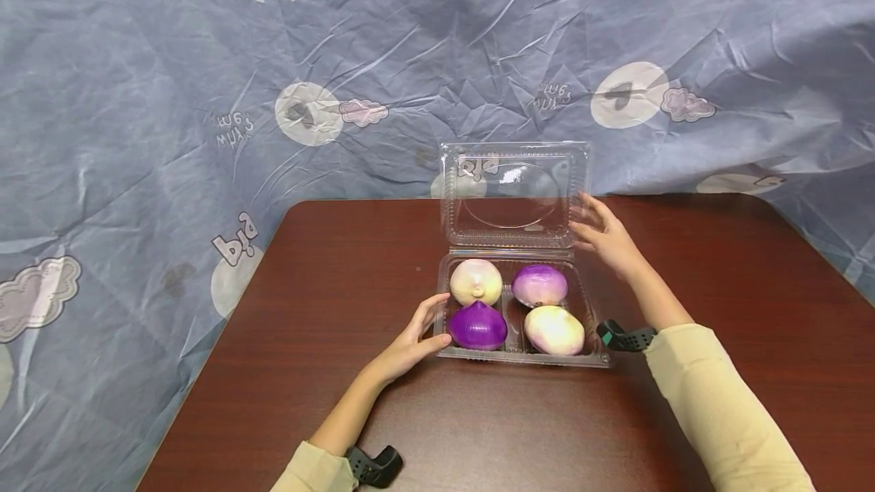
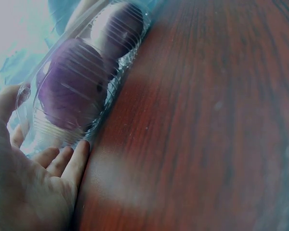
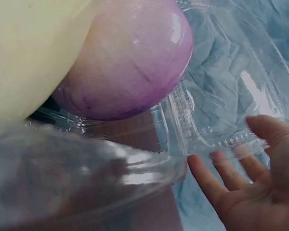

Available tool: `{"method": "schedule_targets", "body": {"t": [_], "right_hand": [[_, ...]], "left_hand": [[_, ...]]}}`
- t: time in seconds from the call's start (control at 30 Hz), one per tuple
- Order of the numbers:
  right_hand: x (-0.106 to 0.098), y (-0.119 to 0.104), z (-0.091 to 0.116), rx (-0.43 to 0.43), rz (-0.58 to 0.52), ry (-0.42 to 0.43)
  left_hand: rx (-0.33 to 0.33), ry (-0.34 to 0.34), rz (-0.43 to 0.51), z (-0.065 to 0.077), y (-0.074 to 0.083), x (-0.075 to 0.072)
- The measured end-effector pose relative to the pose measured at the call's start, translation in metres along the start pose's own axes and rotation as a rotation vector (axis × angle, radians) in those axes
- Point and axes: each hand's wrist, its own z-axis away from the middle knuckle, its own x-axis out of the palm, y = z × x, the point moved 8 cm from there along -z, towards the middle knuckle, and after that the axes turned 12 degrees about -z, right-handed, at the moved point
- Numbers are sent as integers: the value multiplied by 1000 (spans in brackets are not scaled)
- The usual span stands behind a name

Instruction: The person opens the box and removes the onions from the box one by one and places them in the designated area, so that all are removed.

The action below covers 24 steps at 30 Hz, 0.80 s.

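Grip, head view: my left hand (image 1: 408, 344) bends thumb and fingers about the side wall of the clear container (image 1: 519, 360), at its 9 o'clock; my right hand (image 1: 611, 238), fingers spread, touches the raised lid (image 1: 513, 196) at the lid's 4 o'clock edge. Base sits on the brown table (image 1: 355, 264) holding four onions: pale onion (image 1: 476, 282) at 10, violet onion (image 1: 540, 285) at 1, cream onion (image 1: 554, 330) at 4, dark purple onion (image 1: 478, 326) at 8.

Left wrist view: thumb at the rim, fingertips low along the wall. Judged: thin plastic, light, springy, liable to crease; most weight is probably the onions, smooth and slippery-looking. Best hold: rim corners, not mid-wall.

Right wrist view: thumb and fingers apart at the lid's ribbed border; contact pressure I cannot tell. Lid likely flexes; that stiffer border seems the place to take it.
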Motion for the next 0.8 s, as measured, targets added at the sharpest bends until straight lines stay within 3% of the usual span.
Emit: {"method": "schedule_targets", "body": {"t": [0.17,0.33,0.4,0.57,0.8], "right_hand": [[-3,12,-3,15,-146,-51],[-8,21,-4,16,-190,-97],[-9,26,-4,19,-206,-106],[-10,39,-4,19,-235,-81],[-6,51,-4,8,-278,-22]], "left_hand": [[-7,-3,-6,2,9,0],[-4,-13,11,6,26,-1],[7,-15,6,5,21,-1],[15,-22,17,1,6,1],[6,-41,66,6,24,1]]}}
